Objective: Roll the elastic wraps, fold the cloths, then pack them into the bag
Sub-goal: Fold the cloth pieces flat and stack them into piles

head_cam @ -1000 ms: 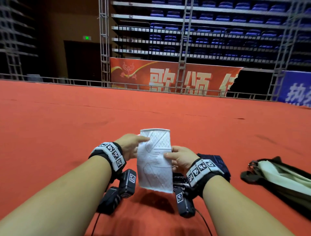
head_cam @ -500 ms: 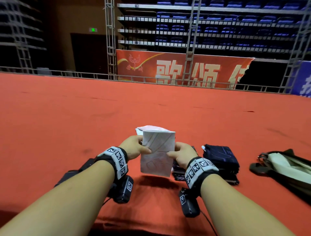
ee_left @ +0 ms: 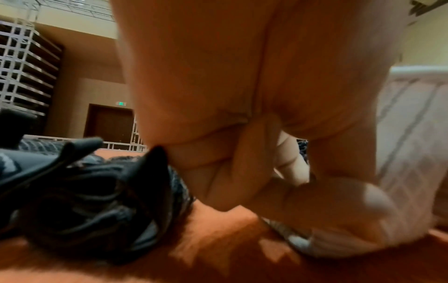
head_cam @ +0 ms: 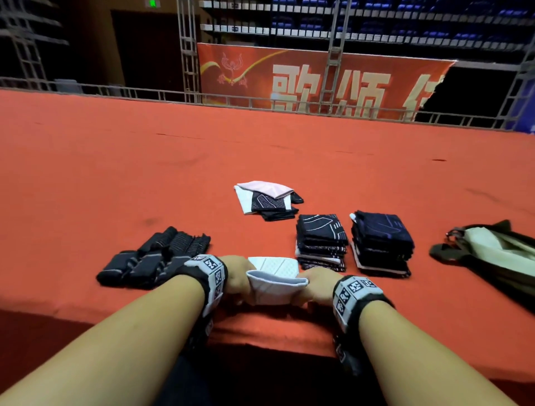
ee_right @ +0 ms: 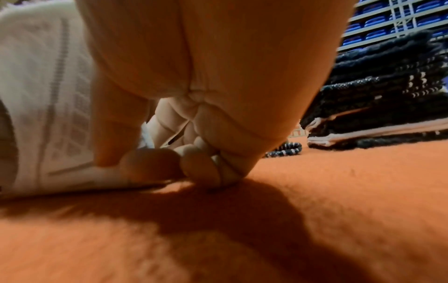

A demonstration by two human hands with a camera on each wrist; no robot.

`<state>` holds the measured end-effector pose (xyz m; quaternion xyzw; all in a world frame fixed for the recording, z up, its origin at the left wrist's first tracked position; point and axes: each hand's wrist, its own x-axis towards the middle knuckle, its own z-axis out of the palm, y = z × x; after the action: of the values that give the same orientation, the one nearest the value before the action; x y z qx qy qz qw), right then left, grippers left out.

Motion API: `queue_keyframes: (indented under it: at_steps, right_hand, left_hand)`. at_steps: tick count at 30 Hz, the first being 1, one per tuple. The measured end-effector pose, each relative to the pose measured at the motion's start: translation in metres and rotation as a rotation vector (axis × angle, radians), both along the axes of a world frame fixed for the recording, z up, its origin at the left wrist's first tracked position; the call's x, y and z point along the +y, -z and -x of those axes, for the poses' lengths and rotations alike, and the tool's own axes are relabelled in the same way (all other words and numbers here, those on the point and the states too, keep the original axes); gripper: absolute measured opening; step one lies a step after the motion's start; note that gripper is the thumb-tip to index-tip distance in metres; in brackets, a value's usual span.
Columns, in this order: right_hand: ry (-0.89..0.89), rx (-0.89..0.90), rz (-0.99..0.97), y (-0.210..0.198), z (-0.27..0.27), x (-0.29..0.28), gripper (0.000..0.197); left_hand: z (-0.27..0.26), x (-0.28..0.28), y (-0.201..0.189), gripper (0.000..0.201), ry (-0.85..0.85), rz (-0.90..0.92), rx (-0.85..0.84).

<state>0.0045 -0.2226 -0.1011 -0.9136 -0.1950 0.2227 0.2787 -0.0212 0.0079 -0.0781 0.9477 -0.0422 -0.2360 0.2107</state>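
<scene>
The bag (head_cam: pixel 492 255) is cut off by the head view's right edge; both wrist views are blurred; fingertips (ee_right: pixel 150 164) lie partly hidden under the white cloth (head_cam: pixel 275 285).

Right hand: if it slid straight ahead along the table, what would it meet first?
Probably the nearer stack of folded dark cloths, just beyond the right hand, which grips the white cloth; depth unclear.

A red banner (head_cam: pixel 318 84) hangs on the railing behind the far edge of the orange-red surface. It carries large cream Chinese characters: 歌 (head_cam: pixel 295 87), to its right 颂 (head_cam: pixel 364 92), and then a third character (head_cam: pixel 431 95) cut off by the banner's torn right edge, unreadable. Left of 歌 on the banner stands a red emblem (head_cam: pixel 231 69) with a yellow ribbon curve. Up and left of the banner, a green exit sign (head_cam: pixel 152 3) glows above a dark doorway; its wording cannot be read.
</scene>
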Motion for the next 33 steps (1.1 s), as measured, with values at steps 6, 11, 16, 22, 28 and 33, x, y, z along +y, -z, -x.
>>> queue_keyframes:
  at_steps: [6,11,16,22,28,33]
  right_hand:
    - [0.327,0.149,-0.237,0.007,0.004,0.008,0.014]
    - [0.428,0.050,-0.122,0.014,-0.010,0.023,0.026]
    - [0.438,0.028,0.037,0.007,-0.017,0.035,0.011]
    - [0.398,-0.052,0.205,0.006,-0.023,0.038,0.009]
    - [0.454,-0.001,0.170,0.007,-0.024,0.031,0.019]
    - [0.463,0.041,0.057,0.008,-0.027,0.020,0.024]
  left_hand:
    - [0.000,-0.006,-0.005,0.005,-0.306,0.186,0.108]
    - [-0.024,-0.009,0.010,0.025,-0.308,0.011,0.003]
    - [-0.032,-0.018,0.013,0.037,-0.234,-0.220,-0.198]
    - [-0.033,-0.035,0.033,0.058,-0.020,-0.213,-0.409]
    - [-0.041,-0.043,0.066,0.071,0.030,-0.366,-0.210]
    - [-0.042,-0.044,0.069,0.072,0.001,-0.365,-0.163]
